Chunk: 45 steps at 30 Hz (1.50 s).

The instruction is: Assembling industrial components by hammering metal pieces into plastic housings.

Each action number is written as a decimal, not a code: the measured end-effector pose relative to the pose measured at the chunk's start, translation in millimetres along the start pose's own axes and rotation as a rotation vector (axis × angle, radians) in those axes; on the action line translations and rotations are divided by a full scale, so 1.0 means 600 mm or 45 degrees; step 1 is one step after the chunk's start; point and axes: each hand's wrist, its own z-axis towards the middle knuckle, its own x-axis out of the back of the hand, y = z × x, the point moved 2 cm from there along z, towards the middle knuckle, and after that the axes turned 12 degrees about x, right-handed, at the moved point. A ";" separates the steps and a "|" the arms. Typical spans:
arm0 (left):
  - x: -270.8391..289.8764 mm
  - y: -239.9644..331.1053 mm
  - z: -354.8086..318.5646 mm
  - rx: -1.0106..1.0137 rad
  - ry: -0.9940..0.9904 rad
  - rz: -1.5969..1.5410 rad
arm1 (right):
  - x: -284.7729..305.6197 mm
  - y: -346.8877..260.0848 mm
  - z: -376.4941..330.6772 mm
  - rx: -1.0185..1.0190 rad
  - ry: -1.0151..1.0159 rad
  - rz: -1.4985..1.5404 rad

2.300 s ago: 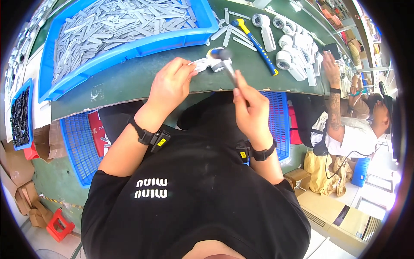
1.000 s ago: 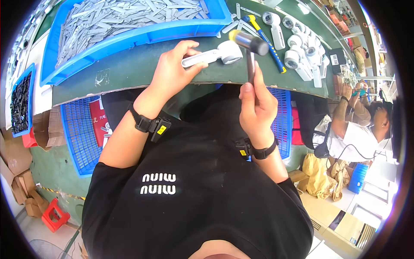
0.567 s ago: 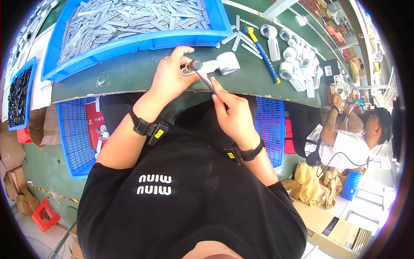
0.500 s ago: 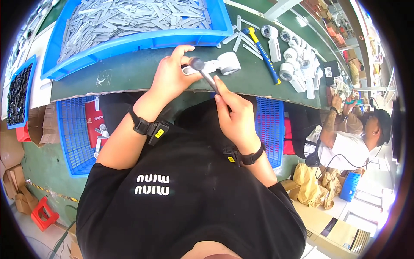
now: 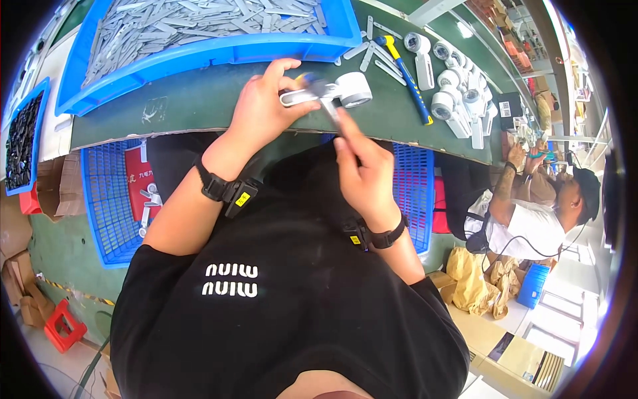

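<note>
My left hand (image 5: 267, 103) grips the narrow handle of a white plastic part with a round, cup-like head (image 5: 353, 90); the part is held low over the table, its head pointing right. My right hand (image 5: 365, 171) is wrapped round the shaft of a small hammer (image 5: 319, 88). Motion smears the hammer's dark head, which sits over the middle of the white part beside my left fingers. Whether it touches the part, I cannot tell. A second hammer with a blue and yellow handle (image 5: 413, 90) lies on the table to the right.
A blue tray (image 5: 199, 58) of grey flat strips stands ahead on the green table (image 5: 179, 110). Several similar white parts (image 5: 458, 100) are piled at right, beside loose strips (image 5: 365, 56). Blue baskets (image 5: 106, 206) sit below the edge. A co-worker (image 5: 525, 213) works at right.
The hammer's head has shifted slightly up and right and is now more blurred. My left hand still holds the white part in nearly the same place.
</note>
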 end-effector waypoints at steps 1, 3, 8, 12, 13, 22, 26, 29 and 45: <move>-0.002 -0.004 -0.001 -0.003 0.000 0.001 | 0.007 -0.004 -0.006 -0.150 0.069 0.031; -0.008 -0.006 -0.005 -0.148 0.083 0.142 | 0.007 0.010 -0.013 -0.054 0.162 -0.040; -0.005 -0.002 -0.008 -0.141 0.084 0.175 | 0.035 0.012 -0.005 -0.226 -0.256 -0.196; -0.006 0.004 -0.006 -0.192 0.067 0.197 | 0.028 0.015 -0.008 -0.157 0.219 -0.036; -0.006 0.006 -0.005 -0.188 0.068 0.217 | 0.027 0.024 -0.005 -0.258 0.001 -0.025; -0.012 0.006 -0.004 -0.256 0.084 0.244 | 0.022 0.052 -0.027 -0.395 -0.085 0.243; -0.008 0.016 -0.016 -0.246 0.160 0.180 | 0.060 0.058 -0.026 -0.274 0.389 0.289; 0.001 0.024 -0.014 -0.300 0.089 0.205 | 0.132 0.114 -0.030 -0.411 0.561 0.232; 0.726 -0.554 -0.571 1.003 0.533 -1.395 | 0.433 0.493 -0.118 -0.558 0.184 -0.994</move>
